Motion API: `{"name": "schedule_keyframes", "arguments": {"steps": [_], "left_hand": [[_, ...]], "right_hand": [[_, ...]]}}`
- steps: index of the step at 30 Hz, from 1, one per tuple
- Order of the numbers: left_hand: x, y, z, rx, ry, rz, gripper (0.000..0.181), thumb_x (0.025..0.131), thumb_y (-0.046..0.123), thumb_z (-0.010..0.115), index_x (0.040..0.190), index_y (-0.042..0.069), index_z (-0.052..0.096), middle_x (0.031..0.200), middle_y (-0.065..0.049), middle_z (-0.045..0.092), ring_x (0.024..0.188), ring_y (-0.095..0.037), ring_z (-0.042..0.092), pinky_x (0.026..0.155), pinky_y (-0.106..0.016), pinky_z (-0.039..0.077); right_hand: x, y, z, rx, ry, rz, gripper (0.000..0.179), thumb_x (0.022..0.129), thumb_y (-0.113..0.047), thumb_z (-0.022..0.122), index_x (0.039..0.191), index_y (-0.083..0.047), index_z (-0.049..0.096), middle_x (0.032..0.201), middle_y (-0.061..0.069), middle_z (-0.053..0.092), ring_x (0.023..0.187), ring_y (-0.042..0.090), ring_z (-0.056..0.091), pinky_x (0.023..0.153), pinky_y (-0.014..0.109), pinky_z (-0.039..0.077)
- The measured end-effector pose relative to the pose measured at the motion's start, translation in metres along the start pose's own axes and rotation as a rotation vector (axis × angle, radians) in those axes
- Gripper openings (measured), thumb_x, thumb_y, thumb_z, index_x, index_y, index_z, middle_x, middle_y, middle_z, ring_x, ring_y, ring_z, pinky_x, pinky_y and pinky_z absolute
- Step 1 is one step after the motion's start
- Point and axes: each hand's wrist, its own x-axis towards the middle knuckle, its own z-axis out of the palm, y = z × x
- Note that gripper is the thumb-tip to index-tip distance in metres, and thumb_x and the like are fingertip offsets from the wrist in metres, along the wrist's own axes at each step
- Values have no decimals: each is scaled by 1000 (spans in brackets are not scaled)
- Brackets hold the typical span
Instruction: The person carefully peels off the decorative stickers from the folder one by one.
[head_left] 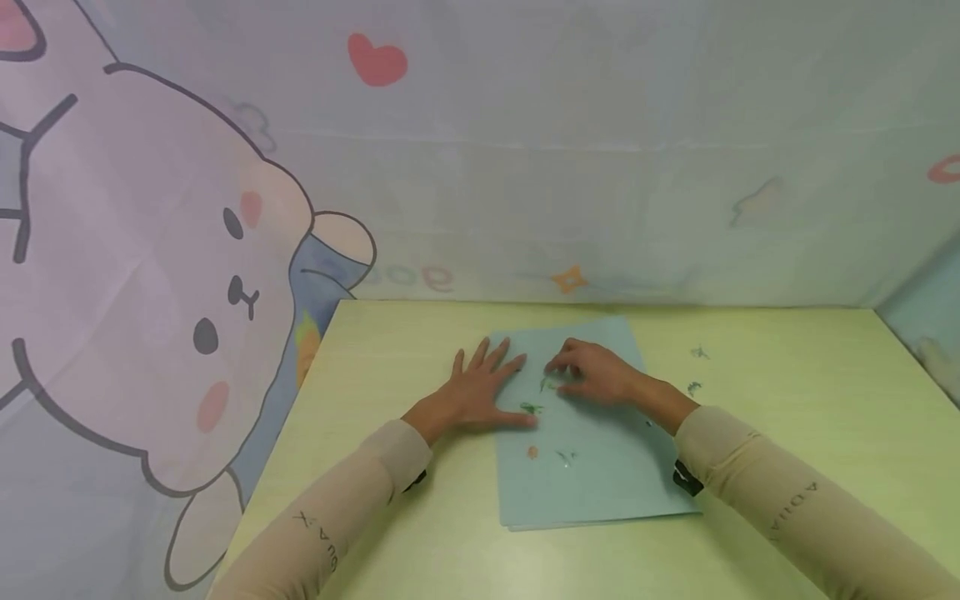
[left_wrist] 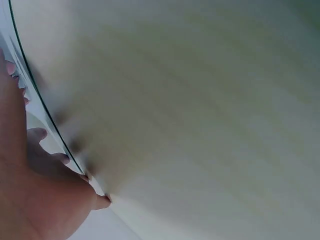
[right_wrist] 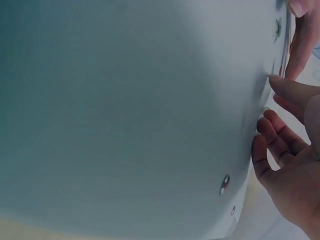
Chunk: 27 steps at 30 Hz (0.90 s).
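A pale blue sheet (head_left: pixel 592 492) lies on the table, with another sheet's edge showing beneath. My left hand (head_left: pixel 480 392) is spread over its left side, thumb stretched out below a small green piece (head_left: pixel 531 407). My right hand (head_left: pixel 600 373) is bent over the upper middle of the sheet. A thin green piece (head_left: pixel 543 384) lies by its fingertips. Seen from the right wrist, the thumb (right_wrist: pixel 282 87) and curved fingers (right_wrist: pixel 270 135) stand apart, tips right at the paper. Lower on the sheet are an orange bit (head_left: pixel 532 452) and silvery bits (head_left: pixel 566 458).
Two small dark, shiny bits, one farther back (head_left: pixel 699 352) and one nearer (head_left: pixel 694 388), lie on the yellow table (head_left: pixel 795 433) right of the sheet. A printed cloth (head_left: pixel 525 192) with a cartoon animal hangs behind and to the left.
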Motion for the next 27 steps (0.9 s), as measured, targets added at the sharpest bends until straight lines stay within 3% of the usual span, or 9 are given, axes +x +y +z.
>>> {"name": "schedule_keyframes", "arguments": {"steps": [9,27], "left_hand": [[1,-3,7,51,-22,5,113,85,88,59,172,31,13,179,-5,-7,162,-36,-13,123,-70,-2],[-2,-5,11,71,-21,12,116,83,90,58,172,32,12,179,-5,-9,162,-36,-12,123,-70,-1]], "right_hand": [[1,4,4,-5,30,-37,24,94,-11,81,118,-7,79,106,10,65,90,25,62,80,43,52],[3,-5,8,50,39,11,15,94,-7,80,109,-7,79,98,9,65,79,18,55,75,37,47]]}}
